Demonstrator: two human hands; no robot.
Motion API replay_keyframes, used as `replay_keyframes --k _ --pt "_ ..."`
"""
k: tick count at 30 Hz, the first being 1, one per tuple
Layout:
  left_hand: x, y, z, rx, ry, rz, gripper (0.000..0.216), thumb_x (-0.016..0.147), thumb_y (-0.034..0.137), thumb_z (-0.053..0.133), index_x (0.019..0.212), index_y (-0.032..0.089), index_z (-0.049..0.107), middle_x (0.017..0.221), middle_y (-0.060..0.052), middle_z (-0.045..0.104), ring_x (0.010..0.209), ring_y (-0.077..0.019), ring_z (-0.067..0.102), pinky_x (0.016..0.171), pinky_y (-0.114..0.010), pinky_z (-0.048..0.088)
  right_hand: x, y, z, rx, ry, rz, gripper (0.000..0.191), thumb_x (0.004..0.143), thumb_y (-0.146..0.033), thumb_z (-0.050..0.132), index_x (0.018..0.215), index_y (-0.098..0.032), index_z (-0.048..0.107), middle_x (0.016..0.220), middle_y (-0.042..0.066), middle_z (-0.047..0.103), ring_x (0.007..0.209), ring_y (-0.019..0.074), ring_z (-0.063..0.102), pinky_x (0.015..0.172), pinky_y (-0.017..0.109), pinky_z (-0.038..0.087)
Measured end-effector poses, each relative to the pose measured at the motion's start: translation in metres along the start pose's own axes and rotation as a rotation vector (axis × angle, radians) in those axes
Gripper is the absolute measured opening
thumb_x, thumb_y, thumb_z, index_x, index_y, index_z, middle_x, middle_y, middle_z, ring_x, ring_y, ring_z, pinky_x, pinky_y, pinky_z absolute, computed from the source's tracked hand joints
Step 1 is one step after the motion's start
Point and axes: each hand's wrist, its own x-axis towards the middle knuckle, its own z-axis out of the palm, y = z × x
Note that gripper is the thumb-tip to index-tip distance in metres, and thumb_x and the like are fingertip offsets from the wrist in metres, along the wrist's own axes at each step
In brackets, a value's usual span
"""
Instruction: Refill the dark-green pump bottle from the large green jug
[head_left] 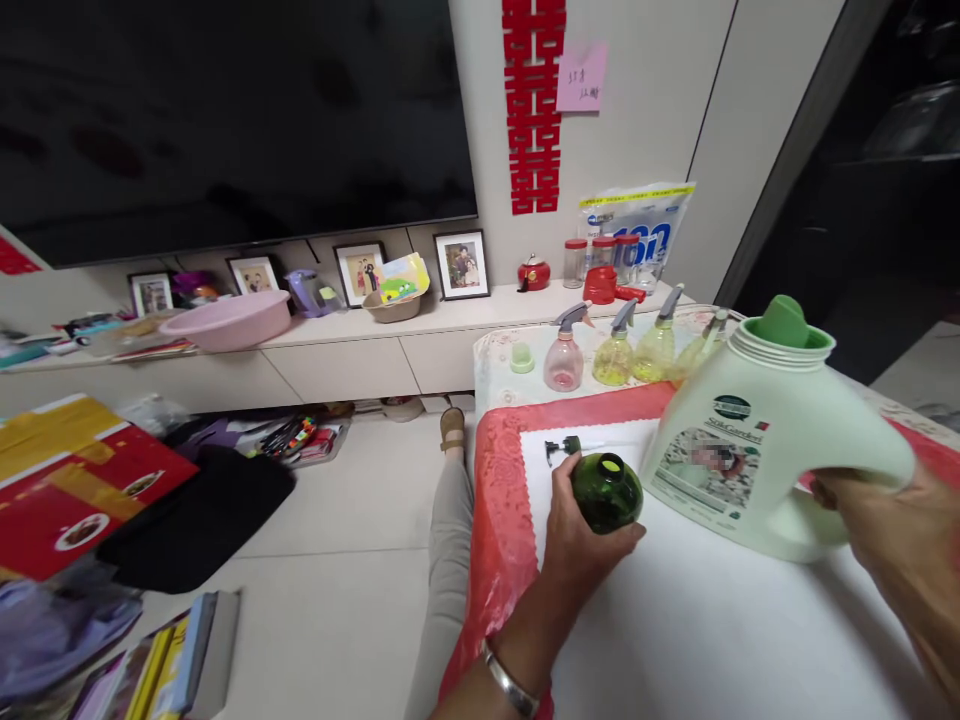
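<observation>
One left hand (574, 540): curled firmly around one small dark-green bottle (609, 508), thumb on its near side; one silver bangle (510, 682) circles the wrist.
One right hand (874, 505): fingers hooked through the handle of one large pale-green jug (780, 420), gripping it.
One bottle mouth: uncapped, facing up, just beside the jug's left edge.
One jug neck: ringed and uncapped, with a single green spout (784, 322) standing in it; whether the base touches the table cannot be told.
One pump top (566, 448): black and green, lying behind the bottle with its pale tube stretched to the right.
One white mat (697, 625): spread beneath the bottle and pump, over one red cover (504, 500).
Four spray bottles (563, 364): in a row at the table's far edge, one pinkish and three yellow-green, the last partly hidden by the jug.
One small pale-green cap (521, 358): left of that row.
Four framed photos (461, 266): standing along the wall shelf beneath one black television (232, 110).
Same shelf: one pink basin (229, 322), one red teapot (533, 274) and at least three red-lidded jars (574, 266).
</observation>
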Motion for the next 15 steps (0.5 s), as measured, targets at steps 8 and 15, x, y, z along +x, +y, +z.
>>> replay_keyframes --k 8,15 --pt "0.0 0.005 0.0 -0.011 -0.011 -0.011 0.096 0.052 0.018 0.084 0.138 0.018 0.041 0.138 -0.015 0.057 0.131 -0.034 0.054 0.116 -0.051 0.039 -0.009 -0.007 -0.013 -0.064 -0.03 0.021 0.039 0.043 -0.041 0.07 0.078 -0.025 0.064 0.075 0.003 0.061 0.07 0.0266 0.057 0.061 0.043 0.045" --pt "0.002 -0.011 0.0 -0.017 0.068 0.039 0.095 0.056 0.019 0.08 0.142 0.021 0.04 0.143 -0.014 0.054 0.136 -0.034 0.052 0.118 -0.051 0.039 0.014 0.008 -0.063 -0.233 -0.061 -0.217 0.048 0.055 -0.046 0.07 0.1 -0.029 0.071 0.085 0.003 0.068 0.077 0.0295 0.064 0.066 0.043 0.051"
